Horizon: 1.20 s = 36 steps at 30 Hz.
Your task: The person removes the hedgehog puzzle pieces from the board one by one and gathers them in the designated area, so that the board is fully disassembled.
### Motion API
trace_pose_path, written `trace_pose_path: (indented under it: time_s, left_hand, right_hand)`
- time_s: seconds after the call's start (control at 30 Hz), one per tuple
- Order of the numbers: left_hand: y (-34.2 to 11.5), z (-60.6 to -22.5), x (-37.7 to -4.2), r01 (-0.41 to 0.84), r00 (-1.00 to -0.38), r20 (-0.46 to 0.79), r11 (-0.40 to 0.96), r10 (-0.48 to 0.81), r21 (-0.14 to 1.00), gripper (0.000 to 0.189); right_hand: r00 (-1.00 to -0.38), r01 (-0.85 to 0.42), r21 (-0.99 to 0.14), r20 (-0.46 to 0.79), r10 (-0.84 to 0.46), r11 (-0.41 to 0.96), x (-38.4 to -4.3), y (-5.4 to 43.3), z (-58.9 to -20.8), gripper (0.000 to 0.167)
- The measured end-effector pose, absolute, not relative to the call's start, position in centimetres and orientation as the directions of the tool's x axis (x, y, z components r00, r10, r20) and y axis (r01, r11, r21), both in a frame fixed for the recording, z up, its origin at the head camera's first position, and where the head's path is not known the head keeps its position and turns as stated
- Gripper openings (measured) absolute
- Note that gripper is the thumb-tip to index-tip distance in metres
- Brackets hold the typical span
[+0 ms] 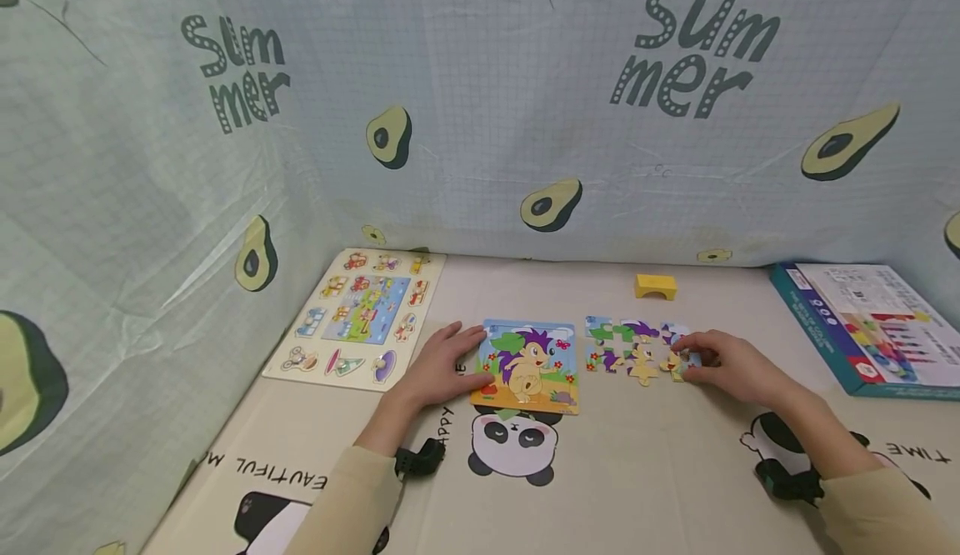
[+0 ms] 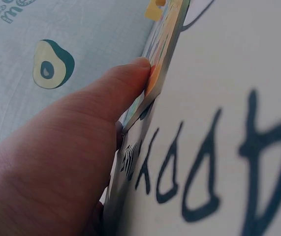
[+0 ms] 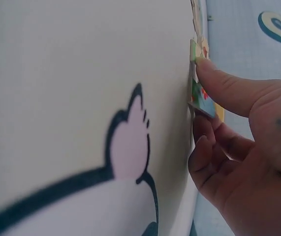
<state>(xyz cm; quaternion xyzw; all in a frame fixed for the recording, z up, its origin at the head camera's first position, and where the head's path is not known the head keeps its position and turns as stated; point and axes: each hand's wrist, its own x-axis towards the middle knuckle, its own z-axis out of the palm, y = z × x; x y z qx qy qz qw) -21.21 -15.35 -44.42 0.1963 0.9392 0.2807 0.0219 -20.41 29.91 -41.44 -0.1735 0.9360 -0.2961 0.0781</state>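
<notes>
In the head view my left hand (image 1: 442,367) rests at the left edge of a square hedgehog puzzle board (image 1: 532,367), thumb on its lower left and fingertips by its upper left corner. The left wrist view shows the thumb (image 2: 125,81) against the board's edge. To the right lie several loosely arranged jigsaw pieces (image 1: 642,363) with parts of a hedgehog picture. My right hand (image 1: 738,367) is at their right end, pinching a puzzle piece (image 3: 202,98) between thumb and fingers, low over the cloth. Part of that piece is hidden by the fingers.
At the back left lies a cream picture board (image 1: 307,347) with vehicles and toys. A yellow arch block (image 1: 656,287) stands behind the pieces. A flat teal-edged box (image 1: 892,322) lies at the far right. Avocado-print cloth (image 1: 465,80) walls the table's back and left side.
</notes>
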Motion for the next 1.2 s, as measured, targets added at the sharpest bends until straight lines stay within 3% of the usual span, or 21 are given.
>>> trace_pose_path:
  time_s: [0.6, 0.87, 1.2]
  left_hand:
    - [-15.4, -44.3, -21.1, 0.359, -0.920, 0.063, 0.766, 0.387, 0.533, 0.077]
    - [-15.4, -44.2, -21.2, 0.367, -0.917, 0.069, 0.765, 0.392, 0.529, 0.077]
    - [-15.5, -44.4, -21.3, 0.408, -0.900, 0.093, 0.751, 0.425, 0.519, 0.077]
  right_hand:
    - [-0.916, -0.304, -0.569, -0.047, -0.399, 0.764, -20.1, 30.0, -41.3, 0.037]
    - [-0.930, -0.330, -0.553, 0.053, -0.364, 0.765, -19.9, 29.4, -39.9, 0.043]
    - [-0.914, -0.385, -0.625, 0.157, -0.374, 0.679, -20.2, 26.2, -38.7, 0.041]
